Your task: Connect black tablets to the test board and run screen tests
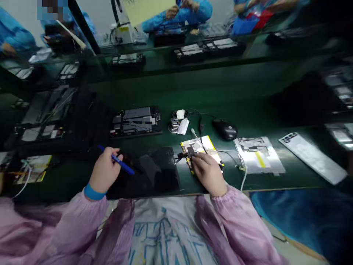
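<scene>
My left hand (106, 170), with a blue band at the wrist, is closed round a blue pen-shaped tool (124, 166). The tool slants over a dark, glossy screen panel (154, 167) lying flat at the table's front edge. Just right of that panel, my right hand (208, 172) rests with bent fingers on a circuit assembly with yellow edges (214, 144). Its fingertips are at the assembly's left side, beside a short black flex cable (180, 156). What they pinch, if anything, is hidden. Thin cables run across the assembly.
Behind are an opened tablet (136, 120), a black mouse (225, 129) and white scraps (183, 126). Rightward lie a silver metal plate (268, 156) and a long pale strip (313, 158). Black trays (45, 117) stand left. People in blue sleeves (195, 13) sit beyond the shelf.
</scene>
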Motion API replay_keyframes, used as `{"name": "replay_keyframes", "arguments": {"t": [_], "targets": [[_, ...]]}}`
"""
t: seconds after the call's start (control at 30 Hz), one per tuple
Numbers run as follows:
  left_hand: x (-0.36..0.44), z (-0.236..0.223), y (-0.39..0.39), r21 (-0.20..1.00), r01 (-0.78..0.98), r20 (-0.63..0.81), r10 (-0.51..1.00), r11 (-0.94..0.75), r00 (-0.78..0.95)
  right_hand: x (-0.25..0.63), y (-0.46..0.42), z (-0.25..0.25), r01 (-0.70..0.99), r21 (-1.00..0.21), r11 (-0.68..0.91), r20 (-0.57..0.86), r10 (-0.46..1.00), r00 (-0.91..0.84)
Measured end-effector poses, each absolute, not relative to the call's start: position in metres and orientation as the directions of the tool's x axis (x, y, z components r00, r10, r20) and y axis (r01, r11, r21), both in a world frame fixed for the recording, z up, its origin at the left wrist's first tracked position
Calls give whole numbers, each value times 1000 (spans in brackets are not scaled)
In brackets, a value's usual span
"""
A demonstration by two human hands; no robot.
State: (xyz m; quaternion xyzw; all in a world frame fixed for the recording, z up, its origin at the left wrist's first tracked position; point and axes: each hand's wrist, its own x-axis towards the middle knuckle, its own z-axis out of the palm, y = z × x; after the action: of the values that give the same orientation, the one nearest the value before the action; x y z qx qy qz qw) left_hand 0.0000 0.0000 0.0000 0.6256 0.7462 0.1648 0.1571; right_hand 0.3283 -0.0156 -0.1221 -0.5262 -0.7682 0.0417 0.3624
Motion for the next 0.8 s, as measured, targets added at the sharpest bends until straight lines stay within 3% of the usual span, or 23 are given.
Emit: {"name": "replay_keyframes", "arguments": {"t": [0.1,0.23,0.33,0.47,0.67,0.8], "targets": [[41,5,6,543,829,-70,976,-135,205,329,-13,-120,778,-494,387,481,867,-126],[105,7,25,660,624,-49,805,-418,592,330,-10,-115,791,-465,397,514,849,-123],[146,-3,45,720,571,-72,776,-394,627,332,-12,-109,800,-409,439,565,810,-156],[173,-23,62,737,618,-229,760,-273,608,336,-15,-103,782,-361,507,624,755,-201],[178,-27,61,764,620,-293,758,-181,583,338,-15,-103,727,-366,581,651,718,-245],[181,-28,57,744,640,-317,740,-193,593,339,-15,-105,693,-463,553,614,764,-199]]}}
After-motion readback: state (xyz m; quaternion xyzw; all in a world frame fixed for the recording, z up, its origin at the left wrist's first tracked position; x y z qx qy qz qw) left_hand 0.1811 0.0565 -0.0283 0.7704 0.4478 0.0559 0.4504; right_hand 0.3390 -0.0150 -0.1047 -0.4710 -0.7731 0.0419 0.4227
